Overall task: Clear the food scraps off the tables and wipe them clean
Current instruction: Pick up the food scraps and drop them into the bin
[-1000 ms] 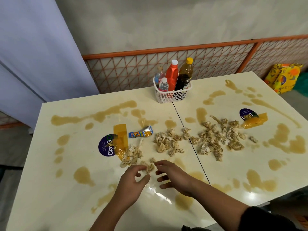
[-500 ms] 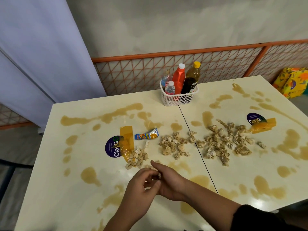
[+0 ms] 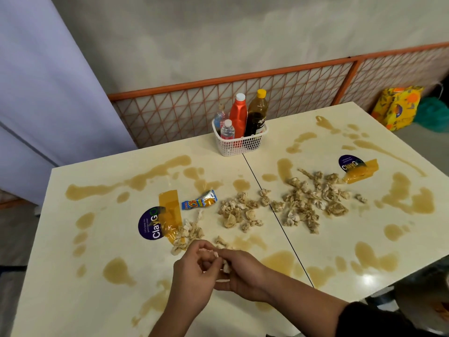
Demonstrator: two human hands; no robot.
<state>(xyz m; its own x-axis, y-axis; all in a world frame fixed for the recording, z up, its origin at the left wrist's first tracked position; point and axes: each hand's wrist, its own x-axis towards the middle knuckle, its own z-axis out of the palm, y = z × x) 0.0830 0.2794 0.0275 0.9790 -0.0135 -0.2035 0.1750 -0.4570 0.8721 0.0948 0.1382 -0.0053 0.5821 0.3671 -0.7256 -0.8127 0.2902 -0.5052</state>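
A person's left hand (image 3: 192, 276) and right hand (image 3: 243, 273) meet low over the left table (image 3: 60, 288), near its front edge. The fingers of both curl inward and pinch a pale scrap (image 3: 226, 267) between them. Just beyond the hands, crumpled food scraps (image 3: 239, 212) lie in heaps across the seam and onto the right table (image 3: 340, 239). Brown spills (image 3: 150, 176) streak both tops. A snack wrapper (image 3: 199, 203) lies beside a ClayGo sticker (image 3: 149, 222), and a white basket (image 3: 240, 144) of sauce bottles stands at the far edge.

Mottled grey wall (image 3: 218, 32), orange lattice railing (image 3: 184, 110)
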